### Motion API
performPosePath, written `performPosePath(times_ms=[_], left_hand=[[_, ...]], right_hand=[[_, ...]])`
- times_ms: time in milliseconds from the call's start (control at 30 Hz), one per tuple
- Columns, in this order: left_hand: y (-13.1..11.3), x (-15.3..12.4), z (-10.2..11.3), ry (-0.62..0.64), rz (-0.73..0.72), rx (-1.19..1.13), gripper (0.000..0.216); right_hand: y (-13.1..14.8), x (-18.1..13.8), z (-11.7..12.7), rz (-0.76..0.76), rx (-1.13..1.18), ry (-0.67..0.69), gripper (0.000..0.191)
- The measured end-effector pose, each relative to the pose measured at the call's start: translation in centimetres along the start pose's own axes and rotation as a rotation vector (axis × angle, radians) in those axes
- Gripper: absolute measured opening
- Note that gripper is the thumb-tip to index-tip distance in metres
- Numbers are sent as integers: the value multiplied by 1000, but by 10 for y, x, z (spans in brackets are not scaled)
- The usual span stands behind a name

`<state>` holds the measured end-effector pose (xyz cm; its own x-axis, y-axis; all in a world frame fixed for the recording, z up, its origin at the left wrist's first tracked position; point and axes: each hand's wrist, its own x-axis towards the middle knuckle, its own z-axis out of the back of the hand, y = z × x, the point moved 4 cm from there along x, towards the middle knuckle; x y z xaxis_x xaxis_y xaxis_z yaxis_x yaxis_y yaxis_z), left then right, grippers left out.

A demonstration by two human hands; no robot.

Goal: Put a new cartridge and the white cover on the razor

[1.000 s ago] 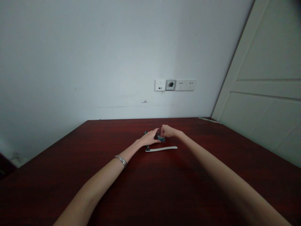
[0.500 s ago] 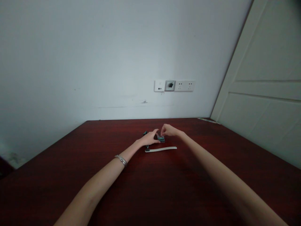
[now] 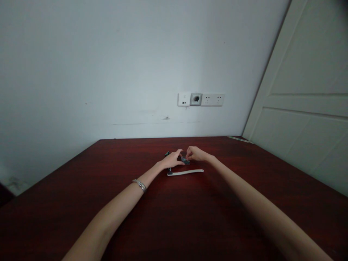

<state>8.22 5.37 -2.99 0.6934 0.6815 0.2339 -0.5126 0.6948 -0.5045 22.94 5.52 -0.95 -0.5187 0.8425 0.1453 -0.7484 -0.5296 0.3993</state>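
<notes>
A small clear and green box-like item (image 3: 186, 161) lies on the dark red table, its details too small to make out. My left hand (image 3: 173, 159) holds its left side, thumb at the near edge and fingers at the far edge. At its upper right, my right hand (image 3: 193, 153) is closed in a pinch, fingertips touching or just over the item. What the pinch holds is hidden. Close in front of both hands lies a pale strap (image 3: 187, 172) with a dark piece at its left end. A small dark object (image 3: 167, 153) shows behind my left hand.
The wooden table (image 3: 174, 217) reaches back to a white wall with several sockets (image 3: 212, 99). A flat strip (image 3: 240, 139) lies at the far right corner, by a pale panelled door (image 3: 304, 108). A silver bracelet (image 3: 140, 185) is on my left wrist.
My right hand has lowered slightly, its fingertips now down at the box-like item. My left hand stays in place around it. The view has shifted very slightly.
</notes>
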Motion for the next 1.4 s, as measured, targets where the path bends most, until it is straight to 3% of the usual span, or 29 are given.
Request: performPosePath(times_ms=[433,700,900,967,1133,1267,1400], left_hand=[[-1,0,1,-15,-2,1,63],[-2,-2,3,-14,-17,2,62],[-3,-8,6,-8,-15,-18,66],[-4,-12,13,-75,-14,-29,60],[0,-24,48,-397,6,-43,27],[20,-38,79,-545,78,-91,25],[50,-55,101,-654,206,-168,33]], right_hand=[[5,3,-2,-4,-39,-18,14],[7,3,0,13,-192,-7,12],[10,-1,4,44,-162,-40,19],[7,-3,8,26,-136,-72,19],[-1,-10,20,-29,-60,-158,20],[3,-15,23,-115,32,-204,20],[24,-13,7,-194,135,-194,22]])
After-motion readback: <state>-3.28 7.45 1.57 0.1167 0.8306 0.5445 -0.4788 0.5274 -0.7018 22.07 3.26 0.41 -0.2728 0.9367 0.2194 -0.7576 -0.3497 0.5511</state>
